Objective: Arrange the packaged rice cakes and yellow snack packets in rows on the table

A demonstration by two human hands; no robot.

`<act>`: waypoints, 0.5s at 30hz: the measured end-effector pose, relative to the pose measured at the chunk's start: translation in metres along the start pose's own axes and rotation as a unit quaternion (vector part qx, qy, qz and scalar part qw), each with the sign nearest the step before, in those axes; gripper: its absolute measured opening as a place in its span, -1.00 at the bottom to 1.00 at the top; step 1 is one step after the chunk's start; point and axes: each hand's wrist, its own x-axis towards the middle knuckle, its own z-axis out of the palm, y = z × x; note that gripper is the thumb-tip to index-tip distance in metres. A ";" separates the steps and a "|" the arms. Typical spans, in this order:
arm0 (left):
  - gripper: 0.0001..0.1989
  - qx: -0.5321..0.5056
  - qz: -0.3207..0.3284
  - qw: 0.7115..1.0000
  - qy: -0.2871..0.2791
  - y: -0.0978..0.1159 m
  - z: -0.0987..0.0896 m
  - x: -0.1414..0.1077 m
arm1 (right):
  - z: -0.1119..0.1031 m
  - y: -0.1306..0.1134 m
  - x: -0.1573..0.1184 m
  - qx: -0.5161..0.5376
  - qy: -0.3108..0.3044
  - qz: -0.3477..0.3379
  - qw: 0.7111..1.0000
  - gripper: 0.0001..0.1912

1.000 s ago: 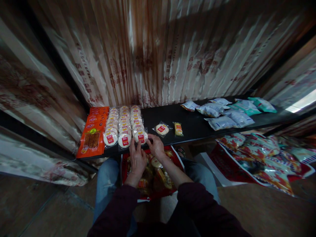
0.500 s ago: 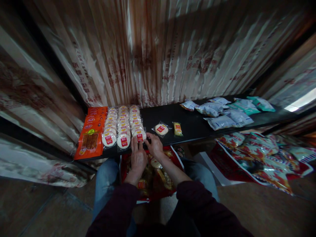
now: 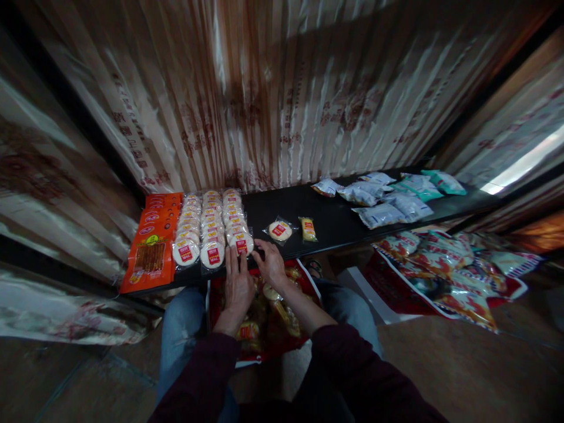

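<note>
Three overlapping rows of wrapped round rice crackers lie on a black shelf [image 3: 282, 202]. My left hand [image 3: 239, 285] reaches to the front rice cracker [image 3: 241, 243] of the right-hand row, its fingers stretched out at the wrapper's lower edge. Just right of that cracker is my right hand [image 3: 271, 264], fingers bent and apart; whether they touch the wrapper I cannot tell. A single wrapped rice cracker [image 3: 281, 230] and a small yellow packaged snack [image 3: 308, 229] lie farther right. Below my hands, a red box [image 3: 312, 285] between my knees holds more wrapped snacks.
Orange snack packets [image 3: 152, 244] overlap at the shelf's left end. Several white and teal bags [image 3: 379, 215] lie toward the right. A second red box [image 3: 396, 288], full of snack bags, stands at lower right. A patterned curtain [image 3: 268, 106] hangs behind the shelf.
The view has shifted slightly, so the shelf sits a little farther left. My right hand's fingertips have drawn slightly away from the front cracker; my left hand stays at its edge.
</note>
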 end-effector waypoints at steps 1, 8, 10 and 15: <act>-0.34 0.001 0.001 1.000 -0.004 0.000 0.000 -0.001 | -0.001 0.003 -0.002 0.004 0.008 -0.008 1.000 -0.66; -0.38 0.039 0.008 0.999 0.000 0.003 0.001 -0.008 | -0.017 0.017 -0.003 -0.076 0.071 -0.037 0.994 -0.66; -0.40 0.048 0.009 0.999 0.006 0.005 0.002 -0.009 | -0.020 0.020 -0.001 -0.112 0.078 -0.035 0.990 -0.65; -0.39 0.049 0.004 0.999 0.004 0.005 0.004 -0.009 | -0.021 0.031 0.002 -0.155 0.082 -0.013 0.984 -0.64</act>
